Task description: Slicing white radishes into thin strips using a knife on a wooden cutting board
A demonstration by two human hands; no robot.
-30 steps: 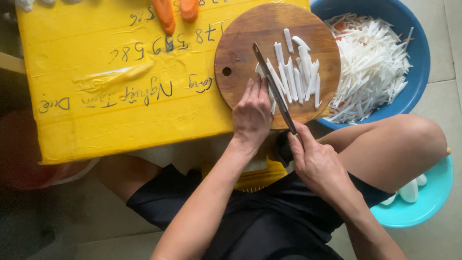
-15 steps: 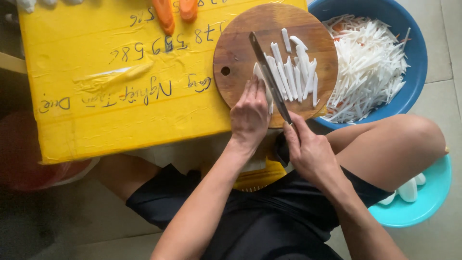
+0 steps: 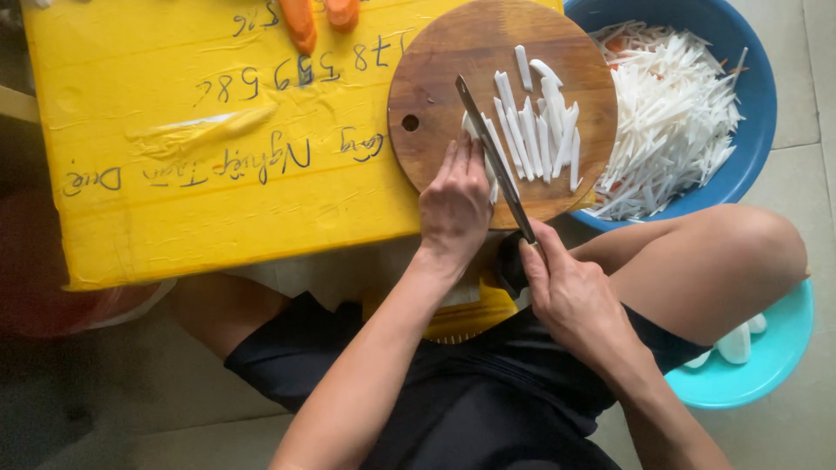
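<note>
While your left hand (image 3: pixel 455 204) presses flat on the white piece at the round cutting board's (image 3: pixel 435 70) near edge, your right hand (image 3: pixel 570 292) grips the knife (image 3: pixel 492 157) just beside those fingertips; a slip could nick them.

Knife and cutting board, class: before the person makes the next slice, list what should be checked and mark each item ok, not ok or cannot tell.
1. Right hand grips the knife handle: ok.
2. Left hand lies flat on the white piece being cut: ok.
3. Left fingers clear of the blade: not ok, they lie right beside it.
4. Round wooden board fully on the yellow box: not ok, its near edge overhangs.
5. Cut white sticks clear of the blade: ok.
6. Blade sharpness: cannot tell.
</note>
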